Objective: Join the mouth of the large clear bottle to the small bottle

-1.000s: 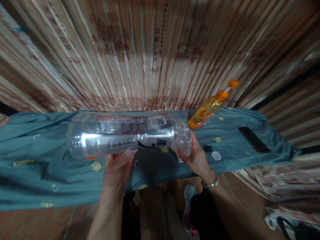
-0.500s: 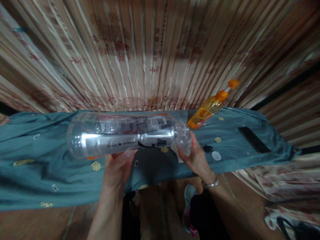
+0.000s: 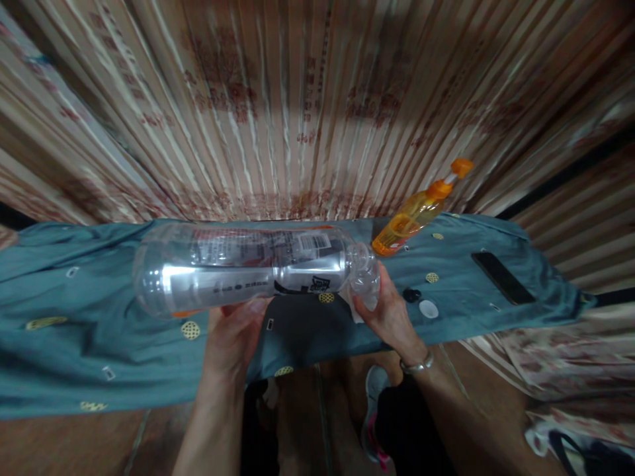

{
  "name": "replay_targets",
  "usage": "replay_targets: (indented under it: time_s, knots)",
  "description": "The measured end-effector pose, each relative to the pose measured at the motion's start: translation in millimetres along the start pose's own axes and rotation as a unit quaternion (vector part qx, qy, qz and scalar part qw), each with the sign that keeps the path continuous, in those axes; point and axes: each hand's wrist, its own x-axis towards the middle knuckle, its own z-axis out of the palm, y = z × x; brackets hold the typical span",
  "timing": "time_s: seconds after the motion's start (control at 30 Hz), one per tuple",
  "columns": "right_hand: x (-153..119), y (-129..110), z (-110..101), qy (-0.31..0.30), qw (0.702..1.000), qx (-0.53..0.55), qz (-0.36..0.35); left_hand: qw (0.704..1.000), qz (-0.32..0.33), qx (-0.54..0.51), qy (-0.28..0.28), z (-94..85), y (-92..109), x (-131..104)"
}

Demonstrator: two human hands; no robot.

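Observation:
A large clear plastic bottle (image 3: 238, 264) with a silver, printed label lies on its side in the air above the cloth, its neck to the right. My left hand (image 3: 235, 334) grips it from below, with most fingers hidden behind it. At the neck, my right hand (image 3: 389, 311) is closed around a small clear plastic container (image 3: 366, 281) that meets the bottle's mouth. Something thin and white (image 3: 356, 309) shows under this hand; its kind is unclear. A bracelet is on my right wrist.
A teal patterned cloth (image 3: 149, 370) covers the long table. An orange pump bottle (image 3: 409, 221) stands behind my right hand. Farther right are a small black piece (image 3: 412, 295), a white disc (image 3: 428, 309) and a black phone (image 3: 502, 277). A pleated curtain (image 3: 278, 119) hangs behind.

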Motion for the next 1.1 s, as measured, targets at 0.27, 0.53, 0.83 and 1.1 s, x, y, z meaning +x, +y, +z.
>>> replay_targets:
  time_s: [0.27, 0.53, 0.83, 1.1]
  knots:
    - [-0.9, -0.2, 0.3, 0.006, 1.0, -0.005, -0.005, 1.0, -0.007, -0.005, 0.004, 1.7, 0.6, 0.1]
    - [-0.9, 0.5, 0.9, 0.008, 1.0, -0.005, -0.006, 1.0, -0.008, 0.017, -0.004, 4.4, 3.5, 0.9]
    - [-1.2, 0.3, 1.0, 0.012, 1.0, -0.012, -0.007, 1.0, -0.003, -0.01, 0.002, 4.5, 2.2, -0.6]
    - [-1.7, 0.9, 1.0, 0.008, 1.0, -0.004, -0.005, 1.0, -0.008, -0.008, 0.004, 4.7, 2.7, -0.7]
